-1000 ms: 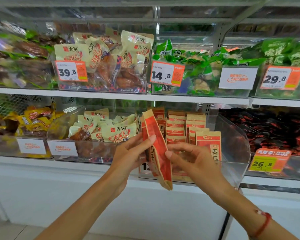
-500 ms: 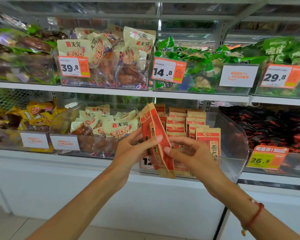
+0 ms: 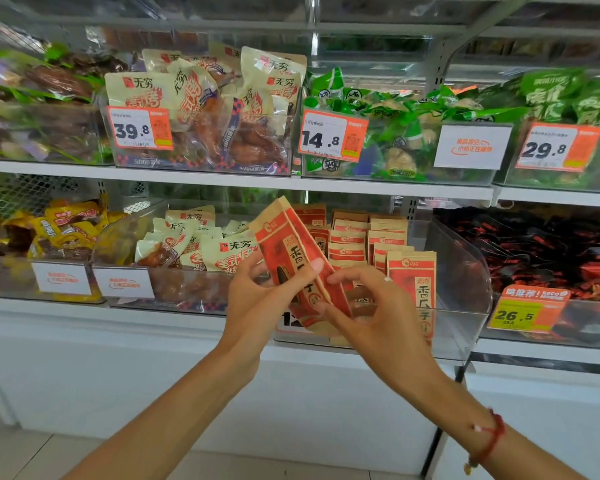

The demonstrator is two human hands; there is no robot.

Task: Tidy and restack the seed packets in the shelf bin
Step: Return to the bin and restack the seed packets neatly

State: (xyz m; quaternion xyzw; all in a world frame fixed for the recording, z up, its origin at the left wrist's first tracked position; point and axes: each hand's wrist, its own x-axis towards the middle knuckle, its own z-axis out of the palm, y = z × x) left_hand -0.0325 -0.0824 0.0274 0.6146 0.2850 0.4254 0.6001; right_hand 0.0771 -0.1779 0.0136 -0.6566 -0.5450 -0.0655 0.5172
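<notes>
With most seed packets (image 3: 349,237) standing in rows in the clear bin (image 3: 465,258), your left hand (image 3: 253,299) and right hand (image 3: 378,313) pinch a tilted packet bundle (image 3: 298,261) not yet restacked.

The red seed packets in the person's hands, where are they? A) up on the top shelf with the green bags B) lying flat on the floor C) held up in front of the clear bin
C: the left hand and right hand hold the red seed packets tilted, in front of the clear bin.
</notes>
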